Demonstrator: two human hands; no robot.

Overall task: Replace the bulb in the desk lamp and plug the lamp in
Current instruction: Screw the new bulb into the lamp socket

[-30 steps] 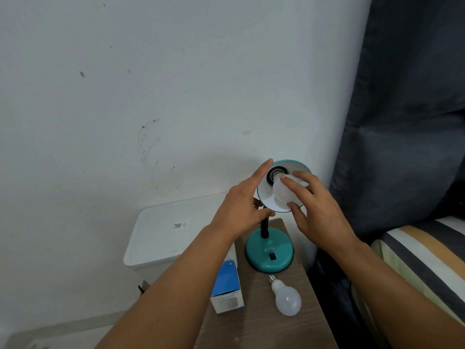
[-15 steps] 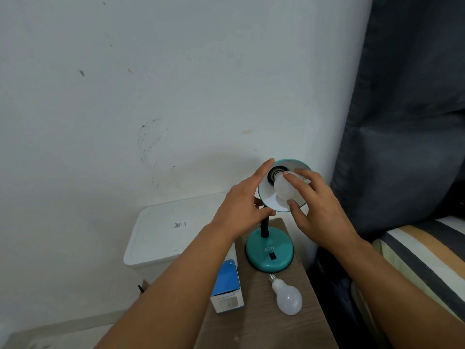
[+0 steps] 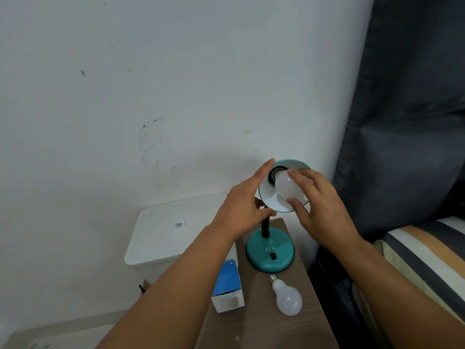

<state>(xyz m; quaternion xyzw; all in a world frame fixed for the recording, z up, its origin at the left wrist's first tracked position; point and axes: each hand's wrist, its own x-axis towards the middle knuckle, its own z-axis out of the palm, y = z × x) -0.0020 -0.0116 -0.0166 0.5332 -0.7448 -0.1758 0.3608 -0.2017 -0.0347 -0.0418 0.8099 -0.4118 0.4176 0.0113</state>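
A teal desk lamp [image 3: 270, 253] stands on a wooden side table [image 3: 264, 321], its shade [image 3: 270, 201] tilted toward me. My left hand [image 3: 241, 210] grips the shade's left rim and the neck below it. My right hand [image 3: 319, 212] holds a white bulb [image 3: 285, 186] by fingertips and thumb, its base at the black socket [image 3: 274, 172] inside the shade. A second white bulb [image 3: 286, 297] lies on the table in front of the lamp base. No cord or plug is visible.
A blue and white bulb box [image 3: 227, 290] stands at the table's left edge. A white lidded bin [image 3: 161, 238] sits left of the table against the wall. A dark curtain [image 3: 402, 122] and a striped mattress [image 3: 427, 253] are at the right.
My right hand has shifted its fingers around the bulb at the socket, as in turning it. My left hand has stayed on the shade.
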